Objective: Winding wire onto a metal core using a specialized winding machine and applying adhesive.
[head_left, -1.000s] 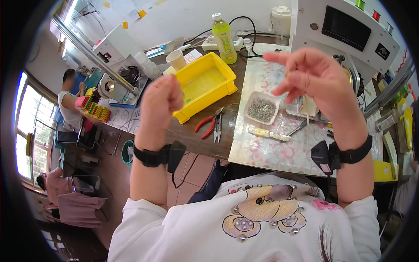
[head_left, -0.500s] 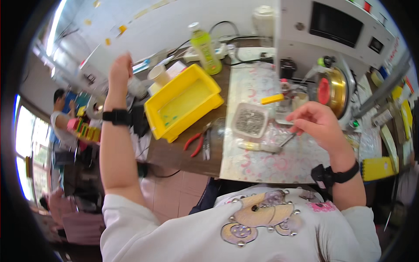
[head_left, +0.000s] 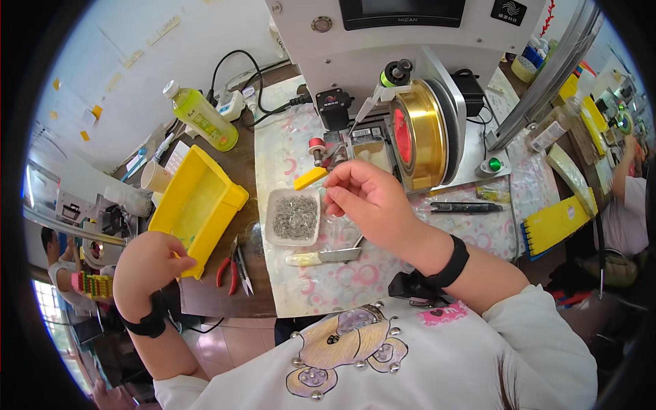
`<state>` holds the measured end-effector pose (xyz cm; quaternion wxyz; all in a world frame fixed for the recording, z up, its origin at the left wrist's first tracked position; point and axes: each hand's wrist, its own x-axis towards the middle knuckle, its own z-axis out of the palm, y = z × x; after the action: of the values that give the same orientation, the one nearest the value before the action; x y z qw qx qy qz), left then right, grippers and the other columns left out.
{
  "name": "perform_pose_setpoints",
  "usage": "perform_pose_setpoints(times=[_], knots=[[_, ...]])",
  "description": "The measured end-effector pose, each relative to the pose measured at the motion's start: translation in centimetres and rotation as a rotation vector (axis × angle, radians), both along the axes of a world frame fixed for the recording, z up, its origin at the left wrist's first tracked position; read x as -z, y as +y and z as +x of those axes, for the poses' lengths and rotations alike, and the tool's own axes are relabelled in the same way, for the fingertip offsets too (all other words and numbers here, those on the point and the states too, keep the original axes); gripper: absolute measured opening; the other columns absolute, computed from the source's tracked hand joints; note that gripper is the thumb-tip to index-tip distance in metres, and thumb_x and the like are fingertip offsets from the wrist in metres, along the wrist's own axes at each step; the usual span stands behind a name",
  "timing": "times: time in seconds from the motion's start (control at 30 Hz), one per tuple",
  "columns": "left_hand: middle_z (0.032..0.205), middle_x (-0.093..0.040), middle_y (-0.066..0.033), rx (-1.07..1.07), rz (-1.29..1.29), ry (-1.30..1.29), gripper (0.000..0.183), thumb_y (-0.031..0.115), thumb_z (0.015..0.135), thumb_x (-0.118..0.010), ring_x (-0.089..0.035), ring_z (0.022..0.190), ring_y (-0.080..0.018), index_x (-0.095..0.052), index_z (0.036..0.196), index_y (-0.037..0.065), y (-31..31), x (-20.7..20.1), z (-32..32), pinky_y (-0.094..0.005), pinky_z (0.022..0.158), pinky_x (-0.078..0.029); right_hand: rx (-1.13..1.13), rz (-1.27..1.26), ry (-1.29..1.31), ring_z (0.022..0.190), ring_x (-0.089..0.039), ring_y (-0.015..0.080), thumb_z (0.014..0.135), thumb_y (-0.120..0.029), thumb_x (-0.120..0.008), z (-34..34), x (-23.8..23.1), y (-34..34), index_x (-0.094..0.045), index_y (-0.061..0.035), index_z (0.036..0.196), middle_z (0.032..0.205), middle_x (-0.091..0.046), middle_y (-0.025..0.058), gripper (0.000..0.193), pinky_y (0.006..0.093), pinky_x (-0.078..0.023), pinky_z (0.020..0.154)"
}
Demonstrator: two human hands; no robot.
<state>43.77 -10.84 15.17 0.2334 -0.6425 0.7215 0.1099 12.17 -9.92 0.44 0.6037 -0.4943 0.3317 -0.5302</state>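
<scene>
Near right hand [head_left: 372, 201]: one white dish [head_left: 292, 241], one gold spool [head_left: 430, 137]

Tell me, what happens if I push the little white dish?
The dish would probably slide, not roll, because it's squarish. It may feel heavy for its size, since metal-looking bits fill it. With no lid, those might spill if tipped.

White lettering [head_left: 407, 20] on screen [head_left: 403, 7], black logo plate [head_left: 509, 11]
</scene>
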Motion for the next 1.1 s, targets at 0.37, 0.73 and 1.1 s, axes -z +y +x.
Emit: perform_pose_setpoints(times=[0.37, 0.73, 1.1], knots=[[0.076, -0.064, -0.0088, 0.424, -0.613, 0.891, 0.011, 0.009, 0.078, -0.073, -0.063, 0.070, -0.0302, -0.068, 0.088, 0.006, -1.8, 6.7, -13.4, -0.0373, 0.060, -0.049, 0.165, -0.242, 0.063, 0.087, -0.061, 0.0110, 0.095, 0.006, -0.053, 0.5, 0.5, -0.4, -0.037, -0.0051, 0.111, 0.097, -0.058, 0.0079, 0.025, 0.0268, -0.053, 0.076], [0.079, -0.061, -0.0105, 0.614, -0.598, 0.883, 0.013, 0.002, 0.077, -0.069, -0.060, 0.071, -0.0318, -0.060, 0.087, 0.004, -3.2, 7.5, -15.8, -0.0394, 0.060, -0.048, 0.216, -0.272, 0.036, 0.080, -0.063, 0.0161, 0.091, 0.003, -0.058, 0.3, 0.4, -0.8, -0.043, -0.0019, 0.108, 0.093, -0.056, 0.0088, 0.024, 0.0300, -0.051, 0.072], [0.081, -0.060, -0.0116, 0.635, -0.784, 0.885, 0.007, 0.005, 0.083, -0.064, -0.059, 0.079, -0.0339, -0.058, 0.088, 0.004, -5.8, 8.0, -17.8, -0.0423, 0.068, -0.048, 0.319, 0.071, -0.059, 0.065, -0.039, 0.0040, 0.098, -0.019, -0.046, 0.0, -1.3, -1.3, -0.049, -0.0101, 0.097, 0.077, -0.049, -0.0031, 0.009, 0.0202, -0.030, 0.057]])
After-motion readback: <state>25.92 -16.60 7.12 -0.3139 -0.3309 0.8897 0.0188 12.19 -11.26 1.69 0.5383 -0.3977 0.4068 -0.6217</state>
